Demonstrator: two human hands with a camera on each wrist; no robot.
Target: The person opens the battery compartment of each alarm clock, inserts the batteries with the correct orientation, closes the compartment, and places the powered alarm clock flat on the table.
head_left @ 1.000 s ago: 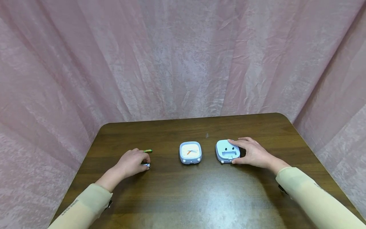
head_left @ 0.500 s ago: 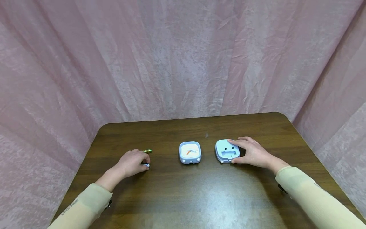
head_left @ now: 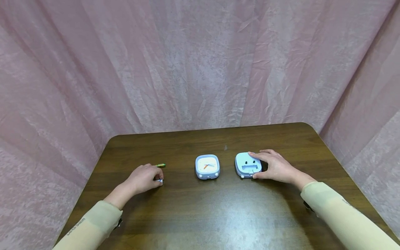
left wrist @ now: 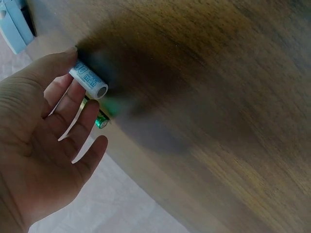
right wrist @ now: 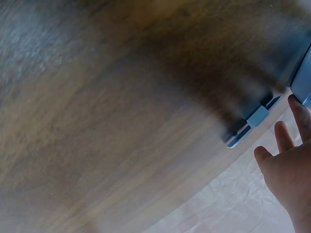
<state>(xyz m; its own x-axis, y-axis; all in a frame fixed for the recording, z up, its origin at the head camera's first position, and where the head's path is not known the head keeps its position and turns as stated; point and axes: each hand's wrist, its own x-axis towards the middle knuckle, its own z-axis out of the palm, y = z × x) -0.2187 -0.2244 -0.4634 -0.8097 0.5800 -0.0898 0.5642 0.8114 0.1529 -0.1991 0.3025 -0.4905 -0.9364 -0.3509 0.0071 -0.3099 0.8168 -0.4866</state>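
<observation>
Left of the face-up clock, the person's left hand pinches a white battery with blue lettering between thumb and fingers; the left wrist view shows one flat end of it, with the ring and little fingers clear of it. Also left of that clock, just beyond the white battery, a green battery lies partly hidden by the same hand. To the clock's right, well apart from the left hand, an overturned clock shows its pale blue back, with two dark knobs and a recessed compartment. The right hand grips this one from its right side, thumb at the near edge and a finger at the far edge.

The face-up clock itself has a pale blue frame, a white dial with an orange pointer, and two white feet at its near edge. Around it spreads the dark wooden bench; behind it hangs a pink curtain. In the right wrist view a thin light-blue piece lies near the right hand's fingers; its place relative to the face-up clock cannot be told.
</observation>
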